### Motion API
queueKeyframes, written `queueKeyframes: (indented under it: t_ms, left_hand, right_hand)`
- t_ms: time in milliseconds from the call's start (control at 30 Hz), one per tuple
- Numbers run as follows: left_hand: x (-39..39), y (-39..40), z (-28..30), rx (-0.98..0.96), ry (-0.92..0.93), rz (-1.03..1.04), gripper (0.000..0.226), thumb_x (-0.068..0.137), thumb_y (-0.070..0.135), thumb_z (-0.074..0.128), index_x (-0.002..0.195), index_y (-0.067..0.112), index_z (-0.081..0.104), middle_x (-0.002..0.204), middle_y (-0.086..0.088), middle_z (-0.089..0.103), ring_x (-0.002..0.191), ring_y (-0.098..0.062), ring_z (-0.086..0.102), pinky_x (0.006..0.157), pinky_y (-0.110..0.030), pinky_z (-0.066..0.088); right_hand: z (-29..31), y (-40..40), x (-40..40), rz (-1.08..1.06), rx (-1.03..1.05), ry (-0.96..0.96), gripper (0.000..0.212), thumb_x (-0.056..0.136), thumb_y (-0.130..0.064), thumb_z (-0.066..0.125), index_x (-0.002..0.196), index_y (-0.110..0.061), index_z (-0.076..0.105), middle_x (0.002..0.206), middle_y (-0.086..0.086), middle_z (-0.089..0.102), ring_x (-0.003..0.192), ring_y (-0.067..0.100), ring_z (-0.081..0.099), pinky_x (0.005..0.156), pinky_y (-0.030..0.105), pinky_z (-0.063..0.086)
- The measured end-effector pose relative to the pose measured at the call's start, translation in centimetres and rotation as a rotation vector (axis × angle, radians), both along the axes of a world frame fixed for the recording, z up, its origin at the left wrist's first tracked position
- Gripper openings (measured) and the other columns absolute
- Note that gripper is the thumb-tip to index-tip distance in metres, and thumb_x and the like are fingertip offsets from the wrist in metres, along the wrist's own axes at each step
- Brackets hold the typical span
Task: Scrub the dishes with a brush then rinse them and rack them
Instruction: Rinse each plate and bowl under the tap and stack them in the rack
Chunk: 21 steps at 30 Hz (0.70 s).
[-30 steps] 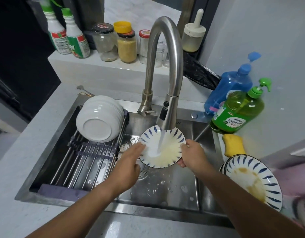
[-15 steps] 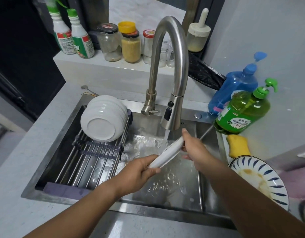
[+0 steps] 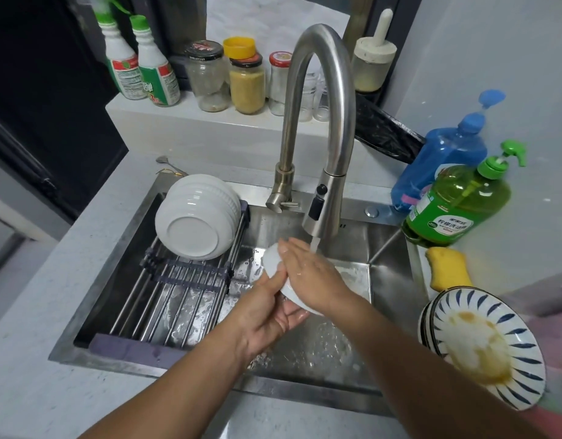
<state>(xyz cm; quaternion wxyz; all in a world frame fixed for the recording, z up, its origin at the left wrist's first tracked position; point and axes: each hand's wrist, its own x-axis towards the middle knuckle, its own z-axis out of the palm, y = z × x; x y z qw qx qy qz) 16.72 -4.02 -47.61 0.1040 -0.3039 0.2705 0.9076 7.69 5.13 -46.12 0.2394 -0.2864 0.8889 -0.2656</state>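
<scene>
1. The left hand (image 3: 267, 312) holds the plate (image 3: 273, 264) from below, with the thumb curled over its near edge and the fingers under it
2. The right hand (image 3: 308, 274) lies flat on the white back of the plate, fingers straight, so it presses or rubs and does not grip
3. The plate is tilted, its back to the camera, just under the tap (image 3: 320, 217) and a little to its left; the water stream falls at the right hand's fingertips
4. I judge this is the rinse step for this plate. No brush is visible in the hands
5. Done, as it seems: white bowls (image 3: 194, 226) already stand upside down on the rack (image 3: 178, 296), left of the tap
6. Left to do: a stack of dirty plates (image 3: 482, 343) waits on the counter, far right of the tap and near the person; the top one has yellow-brown stains. A yellow sponge (image 3: 447, 270) lies between this stack and the green soap bottle (image 3: 456, 207)
7. Room: the rack bars in front of the bowls are free, so the plate can go left from the tap. The tap head hangs close above the plate, and the sink (image 3: 390, 274) wall is right of it, so lifting needs care
</scene>
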Motion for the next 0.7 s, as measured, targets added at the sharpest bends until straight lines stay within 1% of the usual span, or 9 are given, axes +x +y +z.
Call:
queueKeyframes:
  t_ms: [100,200,267,333,467,533,567,633,700]
  left_hand:
    - [-0.4,-0.2,-0.4,0.088,-0.016,0.068,0.046,0.104,0.037,0.052,0.137,0.007,0.059,0.116,-0.022,0.073,0.085,-0.030,0.077,0.077,-0.045,0.065]
    - [-0.3,-1.1,-0.3,0.094,-0.037,0.118,0.043,0.105,0.030,0.052,0.139,0.004,0.057,0.122,-0.024,0.071,0.089,-0.031,0.077,0.077,-0.046,0.065]
    - [0.1,-2.2,-0.3,0.030,-0.046,0.099,0.040,0.105,0.027,0.054,0.137,0.002,0.056,0.119,-0.024,0.073,0.089,-0.031,0.078,0.075,-0.046,0.065]
    - [0.5,-3.5,0.0,-0.031,-0.040,0.024,0.042,0.103,0.025,0.056,0.137,0.000,0.055,0.120,-0.024,0.072,0.089,-0.031,0.077,0.078,-0.048,0.064]
    - [0.1,-5.7,0.8,-0.081,-0.017,-0.124,0.047,0.097,0.029,0.061,0.136,0.001,0.059,0.124,-0.023,0.069,0.088,-0.031,0.077,0.086,-0.048,0.060]
    - [-0.1,-5.1,1.2,-0.110,0.010,-0.134,0.047,0.095,0.035,0.062,0.132,0.006,0.062,0.121,-0.018,0.071,0.095,-0.030,0.075,0.090,-0.047,0.061]
    - [-0.1,-4.3,1.3,-0.111,0.053,-0.119,0.049,0.096,0.035,0.064,0.136,0.006,0.060,0.126,-0.018,0.070,0.106,-0.032,0.072,0.097,-0.051,0.057]
    - [0.2,-1.6,1.0,-0.110,0.154,-0.049,0.052,0.094,0.018,0.069,0.141,0.006,0.053,0.134,-0.021,0.066,0.123,-0.037,0.064,0.107,-0.061,0.047]
    - [0.6,0.6,0.7,-0.162,0.161,0.040,0.056,0.086,-0.004,0.070,0.139,0.003,0.054,0.128,-0.023,0.069,0.121,-0.039,0.066,0.103,-0.066,0.048]
  right_hand:
    - [-1.1,1.0,1.9,-0.008,0.045,0.243,0.052,0.109,-0.041,0.020,0.154,-0.028,0.043,0.151,-0.001,0.052,0.137,0.025,0.047,0.119,0.042,0.029]
    - [-3.1,2.8,2.4,-0.138,-0.053,0.257,0.063,0.103,-0.052,0.011,0.148,-0.029,0.050,0.140,0.005,0.057,0.130,0.024,0.050,0.114,0.046,0.035]
    - [-3.6,3.5,1.1,-0.362,-0.170,0.018,0.065,0.101,-0.059,0.014,0.148,-0.030,0.048,0.150,0.005,0.047,0.136,0.025,0.046,0.114,0.050,0.037]
    - [-4.0,3.7,-0.7,-0.628,-0.283,-0.303,0.063,0.098,-0.065,0.026,0.150,-0.033,0.045,0.150,0.002,0.048,0.135,0.026,0.048,0.114,0.052,0.039]
    - [-4.6,3.8,-3.5,-0.968,-0.397,-0.731,0.049,0.092,-0.061,0.051,0.115,-0.021,0.070,0.113,0.008,0.074,0.103,0.033,0.070,0.098,0.053,0.054]
    - [-5.2,3.6,-3.3,-1.024,-0.457,-0.817,0.051,0.086,-0.065,0.059,0.109,-0.021,0.073,0.106,0.009,0.077,0.095,0.035,0.073,0.089,0.052,0.059]
    - [-5.2,3.2,-2.6,-1.048,-0.510,-0.837,0.050,0.084,-0.065,0.062,0.108,-0.022,0.073,0.105,0.009,0.078,0.095,0.036,0.074,0.086,0.052,0.060]
    - [-5.8,2.4,-1.0,-1.098,-0.601,-0.862,0.050,0.081,-0.065,0.062,0.107,-0.024,0.073,0.103,0.009,0.078,0.096,0.038,0.073,0.088,0.058,0.058]
    - [-6.0,1.9,0.4,-1.134,-0.661,-0.876,0.053,0.077,-0.066,0.063,0.106,-0.023,0.074,0.100,0.009,0.078,0.095,0.037,0.073,0.090,0.060,0.057]
